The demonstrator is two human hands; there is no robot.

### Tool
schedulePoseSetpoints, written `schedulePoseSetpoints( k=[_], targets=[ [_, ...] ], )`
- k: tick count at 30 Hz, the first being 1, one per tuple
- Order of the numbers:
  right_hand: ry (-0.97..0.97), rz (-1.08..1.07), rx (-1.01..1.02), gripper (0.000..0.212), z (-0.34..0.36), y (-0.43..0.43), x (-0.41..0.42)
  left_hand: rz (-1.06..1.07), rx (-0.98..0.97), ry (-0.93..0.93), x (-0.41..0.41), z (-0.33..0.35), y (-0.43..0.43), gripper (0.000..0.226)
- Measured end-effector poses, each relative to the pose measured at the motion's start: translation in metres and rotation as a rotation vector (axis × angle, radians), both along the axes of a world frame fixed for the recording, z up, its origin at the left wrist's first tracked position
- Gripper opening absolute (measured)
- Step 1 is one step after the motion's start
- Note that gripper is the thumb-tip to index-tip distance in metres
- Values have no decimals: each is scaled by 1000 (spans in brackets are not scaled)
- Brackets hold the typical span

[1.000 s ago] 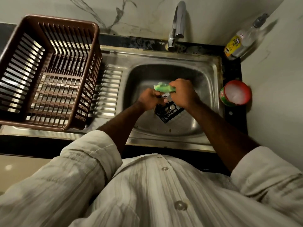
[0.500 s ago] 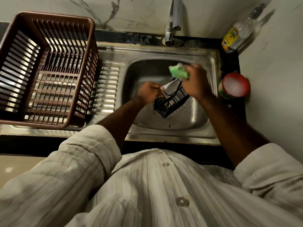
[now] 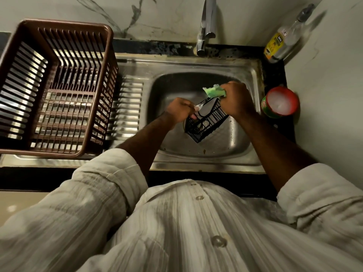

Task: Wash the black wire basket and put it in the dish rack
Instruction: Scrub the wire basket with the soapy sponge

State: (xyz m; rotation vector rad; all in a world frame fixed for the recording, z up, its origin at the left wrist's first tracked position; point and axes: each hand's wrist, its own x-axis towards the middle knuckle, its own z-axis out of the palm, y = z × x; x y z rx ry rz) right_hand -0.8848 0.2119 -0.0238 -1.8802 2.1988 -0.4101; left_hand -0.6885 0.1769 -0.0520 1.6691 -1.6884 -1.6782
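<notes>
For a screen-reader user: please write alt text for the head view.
Over a steel sink, a person's left hand holds a black wire basket while the right hand presses a green sponge against its upper edge. A brown dish rack stands on the drainboard to the left.

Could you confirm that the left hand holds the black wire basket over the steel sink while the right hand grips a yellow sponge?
Not quite: the head view shows the right hand gripping a green sponge, not a yellow one. The left hand does hold the black wire basket over the steel sink.
</notes>
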Motion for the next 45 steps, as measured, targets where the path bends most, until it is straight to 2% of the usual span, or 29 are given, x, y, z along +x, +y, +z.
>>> schedulePoseSetpoints(
  k=[5,10,13,16,20,24,26,32,35,38,42,45],
  targets=[
    [-70,-62,9,32,-5,14,-2,7,30,-5,0,3,-2,17],
    [-137,-161,-15,19,-16,39,7,43,-59,-55,-2,-1,-4,25],
    [-197,-112,-1,21,-20,42,22,38,-48,-64,-3,-1,-6,23],
    [-208,3,-8,14,-23,40,46,80,-67,-107,-4,3,-5,6],
    [-244,-43,-38,31,-25,40,66,96,-57,-127,-4,1,-7,16],
    [-195,-69,-38,12,-26,25,64,80,-14,-116,-5,0,-11,20],
    [-196,-51,-47,19,-24,17,62,70,-15,-123,-5,-1,-10,22],
    [-219,141,-54,19,-25,32,54,138,23,54,-3,-12,-11,18],
    [-187,187,-41,29,-21,35,39,136,40,89,-5,-13,-10,27],
    [-117,104,-30,33,-20,25,18,148,71,93,-2,-23,-14,29],
    [-53,-87,-57,24,-25,16,2,178,84,148,-2,-29,-13,26],
    [-119,-19,-43,22,-26,24,28,194,82,143,-5,-21,-12,23]
  ],
)
